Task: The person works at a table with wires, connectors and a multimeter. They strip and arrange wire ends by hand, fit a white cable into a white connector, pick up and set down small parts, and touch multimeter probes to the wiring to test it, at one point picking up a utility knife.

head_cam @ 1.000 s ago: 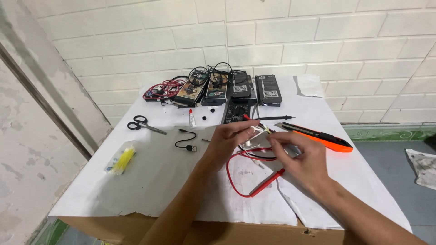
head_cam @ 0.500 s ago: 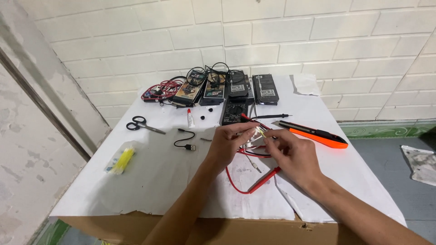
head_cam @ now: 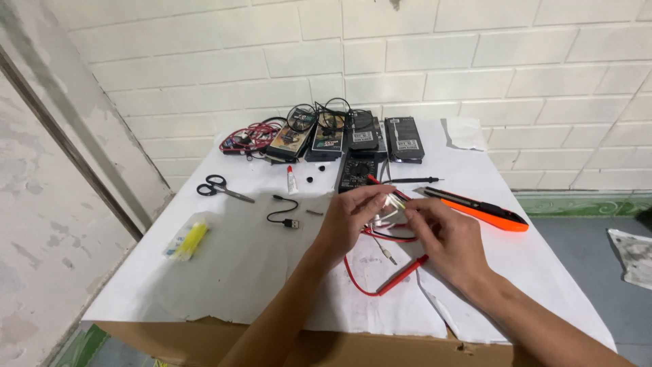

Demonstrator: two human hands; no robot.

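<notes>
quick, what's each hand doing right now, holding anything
Left hand: closed, pinching the small white wired part.
Right hand: fingers pinched on the same white part, from the other side.

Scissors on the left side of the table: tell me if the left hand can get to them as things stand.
Probably yes. The scissors lie in the open on white paper, with nothing between, though the left hand now grips a small white part.

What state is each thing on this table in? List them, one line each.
left hand: pinching a small white part
right hand: fingertips on the same part
scissors: shut, lying flat
utility knife: lying flat, blade not visible
red probe: lying loose, unheld
short black cable: unplugged, curled
small tube: lying flat
</notes>
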